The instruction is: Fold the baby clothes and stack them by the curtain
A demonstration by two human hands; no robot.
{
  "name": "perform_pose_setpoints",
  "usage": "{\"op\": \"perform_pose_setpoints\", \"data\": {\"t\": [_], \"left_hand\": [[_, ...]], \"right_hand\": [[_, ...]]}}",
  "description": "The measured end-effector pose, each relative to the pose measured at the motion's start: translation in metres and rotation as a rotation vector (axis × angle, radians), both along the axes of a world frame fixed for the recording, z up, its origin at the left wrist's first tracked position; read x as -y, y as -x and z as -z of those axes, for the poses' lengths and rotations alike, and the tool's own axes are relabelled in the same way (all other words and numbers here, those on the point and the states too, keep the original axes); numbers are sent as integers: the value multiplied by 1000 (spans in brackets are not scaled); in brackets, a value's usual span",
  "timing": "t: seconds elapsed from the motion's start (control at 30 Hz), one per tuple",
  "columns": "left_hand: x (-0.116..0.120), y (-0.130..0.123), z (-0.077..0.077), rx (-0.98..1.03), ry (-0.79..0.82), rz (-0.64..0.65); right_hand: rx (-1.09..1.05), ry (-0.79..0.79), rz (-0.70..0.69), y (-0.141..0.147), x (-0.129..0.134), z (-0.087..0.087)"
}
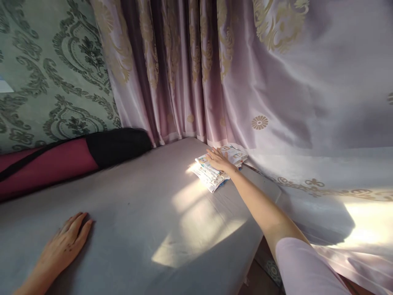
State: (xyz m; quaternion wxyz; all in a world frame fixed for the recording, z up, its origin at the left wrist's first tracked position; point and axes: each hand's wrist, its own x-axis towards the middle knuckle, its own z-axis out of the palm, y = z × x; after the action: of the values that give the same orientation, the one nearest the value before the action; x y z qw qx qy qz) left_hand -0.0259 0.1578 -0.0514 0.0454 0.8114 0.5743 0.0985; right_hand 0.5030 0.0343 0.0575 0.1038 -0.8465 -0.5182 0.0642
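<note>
A stack of folded white cloths [211, 176] with coloured prints lies at the far right corner of the grey-covered bed-like surface [123, 237]. On top of it rests my right hand [218, 159], palm down with the fingers spread, at the end of an outstretched arm. My left hand [66, 241] lies flat on the grey cover at the lower left, fingers extended and nothing held. What lies under my right palm is hidden. A bit of blue shows at the bottom edge of the stack.
A long maroon and black bag [70, 159] lies along the patterned wall [61, 73] at the left. Pink curtains [184, 82] with gold designs hang behind and to the right, close to the cloth stack. The surface's edge drops to the floor [260, 270] at lower right.
</note>
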Motion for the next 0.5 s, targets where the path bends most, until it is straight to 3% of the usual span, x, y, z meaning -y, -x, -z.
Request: {"op": "perform_pose_setpoints", "data": {"t": [0.13, 0.3, 0.5], "left_hand": [[4, -4, -1, 15, 7, -15], [5, -6, -2, 1, 5, -42], [1, -4, 2, -22, -32, -22]], "right_hand": [[104, 28, -168, 25, 5, 13], [192, -6, -166, 32, 9, 30], [212, 21, -152, 33, 11, 27]]}}
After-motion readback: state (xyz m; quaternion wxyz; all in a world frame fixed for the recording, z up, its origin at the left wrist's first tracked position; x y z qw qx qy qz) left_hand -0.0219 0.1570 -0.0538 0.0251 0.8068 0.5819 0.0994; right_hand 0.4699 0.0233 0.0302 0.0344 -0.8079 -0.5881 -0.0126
